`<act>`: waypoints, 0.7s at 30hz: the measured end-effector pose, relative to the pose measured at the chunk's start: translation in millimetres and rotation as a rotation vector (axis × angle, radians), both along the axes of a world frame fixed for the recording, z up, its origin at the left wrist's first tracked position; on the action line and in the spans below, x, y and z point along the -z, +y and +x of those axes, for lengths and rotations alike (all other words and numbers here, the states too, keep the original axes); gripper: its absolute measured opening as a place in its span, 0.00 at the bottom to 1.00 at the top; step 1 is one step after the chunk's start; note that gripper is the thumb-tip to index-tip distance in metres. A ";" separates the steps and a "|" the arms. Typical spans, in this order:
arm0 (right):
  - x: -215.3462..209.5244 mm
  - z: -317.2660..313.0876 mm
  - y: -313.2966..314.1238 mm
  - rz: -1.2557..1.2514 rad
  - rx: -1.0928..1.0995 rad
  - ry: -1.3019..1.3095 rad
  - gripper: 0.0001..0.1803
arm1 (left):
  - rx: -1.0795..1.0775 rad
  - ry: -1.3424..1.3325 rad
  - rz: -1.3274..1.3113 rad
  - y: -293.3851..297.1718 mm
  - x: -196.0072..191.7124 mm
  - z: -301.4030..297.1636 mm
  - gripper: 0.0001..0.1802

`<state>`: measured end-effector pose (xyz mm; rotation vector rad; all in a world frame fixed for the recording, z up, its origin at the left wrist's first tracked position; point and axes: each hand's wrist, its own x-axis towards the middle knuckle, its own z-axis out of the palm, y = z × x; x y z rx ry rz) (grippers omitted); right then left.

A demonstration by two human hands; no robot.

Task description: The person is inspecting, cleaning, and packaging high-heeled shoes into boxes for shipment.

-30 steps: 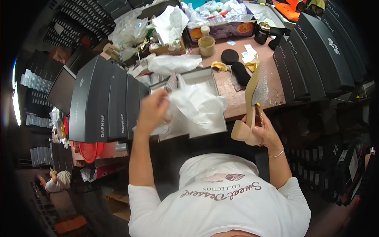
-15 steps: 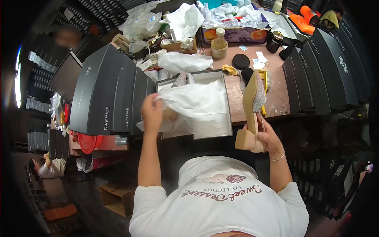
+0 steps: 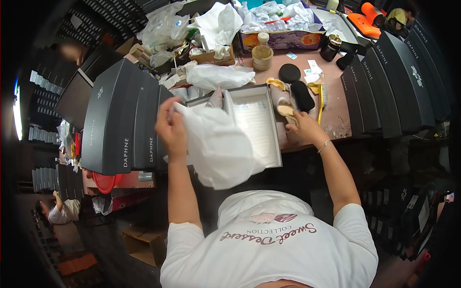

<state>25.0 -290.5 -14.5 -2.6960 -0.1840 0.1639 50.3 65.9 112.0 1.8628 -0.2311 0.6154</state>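
Note:
Thin white wrapping [image 3: 216, 144] hangs from my left hand [image 3: 171, 130], which pinches its upper left edge. It drapes over the left side and front of an open shoe box [image 3: 272, 139]. Inside the box, the glittery pale end of a shoe [image 3: 216, 99] shows beside the wrapping; the rest is covered. Just right of the box, my right hand [image 3: 306, 128] grips a shoe with a tan sole [image 3: 285, 110] low over the table. Much of that shoe is foreshortened. A black oval pad [image 3: 302, 96] lies beyond my right fingers.
Dark shoe boxes stand upright at left [image 3: 113, 120] and right [image 3: 394, 81]. A yellow-handled brush [image 3: 321, 103], a round black lid [image 3: 289, 73] and a glue-coloured bottle [image 3: 262, 55] are on the table [image 3: 336, 113]. Crumpled plastic bags [image 3: 165, 31] and a paper-filled carton [image 3: 283, 41] crowd the back.
My right hand has moved the shoe leftward and away from me, from upright to low beside the box. My left hand has pulled the wrapping left and nearer, baring the box's right half.

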 end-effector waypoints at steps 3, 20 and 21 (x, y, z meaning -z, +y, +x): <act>-17.0 0.8 18.9 0.062 -0.053 -0.388 0.27 | 0.469 0.066 0.365 -26.1 -1.0 -4.5 0.13; -55.1 -36.5 25.8 0.631 0.057 -0.051 0.16 | 0.432 0.461 0.391 -88.8 124.4 -13.8 0.07; -57.5 -33.4 30.7 0.592 0.002 -0.013 0.15 | 0.356 0.435 0.313 -67.0 111.5 -12.1 0.06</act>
